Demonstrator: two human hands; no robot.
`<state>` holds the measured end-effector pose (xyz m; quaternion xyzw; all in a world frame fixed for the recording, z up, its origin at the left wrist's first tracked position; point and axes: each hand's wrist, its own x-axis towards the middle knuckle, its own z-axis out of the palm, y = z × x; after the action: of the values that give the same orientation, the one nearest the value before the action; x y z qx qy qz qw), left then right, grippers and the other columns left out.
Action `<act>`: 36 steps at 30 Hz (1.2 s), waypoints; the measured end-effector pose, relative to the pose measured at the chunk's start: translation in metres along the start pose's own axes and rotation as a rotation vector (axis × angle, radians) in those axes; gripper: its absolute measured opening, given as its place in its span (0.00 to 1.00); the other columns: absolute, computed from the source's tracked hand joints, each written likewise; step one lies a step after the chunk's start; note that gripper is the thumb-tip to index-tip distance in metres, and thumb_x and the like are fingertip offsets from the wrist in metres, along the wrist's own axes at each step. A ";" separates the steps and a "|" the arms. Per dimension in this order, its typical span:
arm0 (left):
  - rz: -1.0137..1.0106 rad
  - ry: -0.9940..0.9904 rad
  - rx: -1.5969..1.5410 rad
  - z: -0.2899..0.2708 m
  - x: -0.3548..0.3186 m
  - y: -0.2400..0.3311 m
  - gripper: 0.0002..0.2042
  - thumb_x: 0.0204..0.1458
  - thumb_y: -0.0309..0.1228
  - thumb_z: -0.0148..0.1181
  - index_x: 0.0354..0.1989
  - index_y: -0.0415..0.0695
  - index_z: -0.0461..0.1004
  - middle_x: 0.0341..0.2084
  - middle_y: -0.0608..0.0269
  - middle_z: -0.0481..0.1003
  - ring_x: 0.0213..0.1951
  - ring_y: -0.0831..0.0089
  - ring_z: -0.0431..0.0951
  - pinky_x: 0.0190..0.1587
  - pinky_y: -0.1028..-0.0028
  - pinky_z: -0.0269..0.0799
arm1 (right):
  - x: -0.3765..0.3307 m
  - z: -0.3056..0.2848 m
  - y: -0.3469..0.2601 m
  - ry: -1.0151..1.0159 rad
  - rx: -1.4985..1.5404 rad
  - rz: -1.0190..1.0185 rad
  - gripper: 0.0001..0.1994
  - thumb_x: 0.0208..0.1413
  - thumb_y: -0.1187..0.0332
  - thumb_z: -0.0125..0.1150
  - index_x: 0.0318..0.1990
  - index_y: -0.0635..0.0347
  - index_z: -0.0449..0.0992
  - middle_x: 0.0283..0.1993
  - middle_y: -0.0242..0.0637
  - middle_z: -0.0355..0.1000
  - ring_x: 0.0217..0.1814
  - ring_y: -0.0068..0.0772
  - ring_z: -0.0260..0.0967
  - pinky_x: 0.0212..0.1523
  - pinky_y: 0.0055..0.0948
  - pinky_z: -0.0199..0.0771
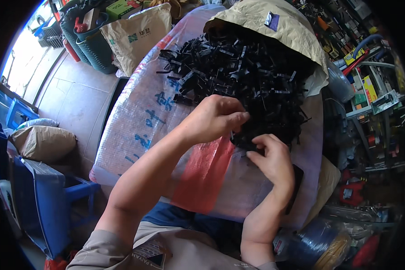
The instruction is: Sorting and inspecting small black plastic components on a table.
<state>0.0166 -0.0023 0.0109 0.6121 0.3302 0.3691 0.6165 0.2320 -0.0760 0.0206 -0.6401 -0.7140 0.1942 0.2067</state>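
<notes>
A big heap of small black plastic parts spills from a paper sack onto a white woven sack with a red stripe. My left hand is at the heap's near edge, its fingers curled and thumb pressed in against them. Whatever it pinches is hidden; a thin pale sliver shows just below the fingertips. To its right, my right hand is half curled over the heap's near corner, with a gap between thumb and forefinger. Several black parts lie between the two hands.
At the left stand a blue plastic stool and a stuffed tan sack. A green basket and a printed paper bag are at the back left. Crowded shelves line the right; a wrapped blue spool lies below.
</notes>
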 end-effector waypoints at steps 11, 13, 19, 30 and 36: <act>-0.044 0.022 -0.103 -0.005 -0.009 0.006 0.07 0.57 0.28 0.57 0.36 0.37 0.77 0.24 0.67 0.76 0.27 0.82 0.74 0.31 0.79 0.70 | 0.002 -0.001 -0.019 0.125 0.929 -0.114 0.21 0.54 0.78 0.58 0.57 0.64 0.68 0.37 0.30 0.70 0.31 0.15 0.64 0.33 0.16 0.67; -0.021 -0.077 -0.094 -0.007 -0.010 0.006 0.09 0.55 0.27 0.62 0.41 0.36 0.76 0.29 0.66 0.77 0.32 0.81 0.75 0.36 0.79 0.71 | 0.007 0.003 -0.013 0.232 0.970 -0.165 0.22 0.56 0.77 0.57 0.59 0.65 0.67 0.36 0.30 0.70 0.31 0.16 0.64 0.34 0.17 0.67; 0.044 -0.169 -0.112 0.006 -0.009 0.001 0.21 0.55 0.31 0.65 0.53 0.34 0.69 0.41 0.59 0.78 0.43 0.76 0.76 0.48 0.75 0.73 | 0.014 0.017 -0.008 0.304 1.137 -0.197 0.10 0.60 0.76 0.57 0.49 0.65 0.73 0.45 0.40 0.75 0.38 0.22 0.72 0.36 0.21 0.72; 0.495 0.133 0.328 0.016 -0.012 -0.003 0.08 0.57 0.26 0.59 0.42 0.36 0.71 0.29 0.56 0.79 0.32 0.69 0.82 0.35 0.72 0.76 | 0.019 0.034 -0.010 0.277 1.174 -0.279 0.10 0.63 0.76 0.54 0.49 0.70 0.76 0.54 0.46 0.73 0.43 0.26 0.73 0.38 0.22 0.75; 0.626 0.156 0.421 0.022 -0.007 -0.008 0.07 0.54 0.24 0.59 0.39 0.37 0.71 0.25 0.55 0.75 0.29 0.58 0.80 0.32 0.67 0.75 | 0.017 0.039 -0.009 0.312 1.089 -0.290 0.09 0.61 0.79 0.55 0.46 0.69 0.76 0.51 0.40 0.71 0.41 0.23 0.72 0.42 0.22 0.76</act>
<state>0.0320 -0.0197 0.0037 0.7665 0.2420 0.5090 0.3079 0.2017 -0.0603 -0.0061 -0.3584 -0.5526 0.4063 0.6333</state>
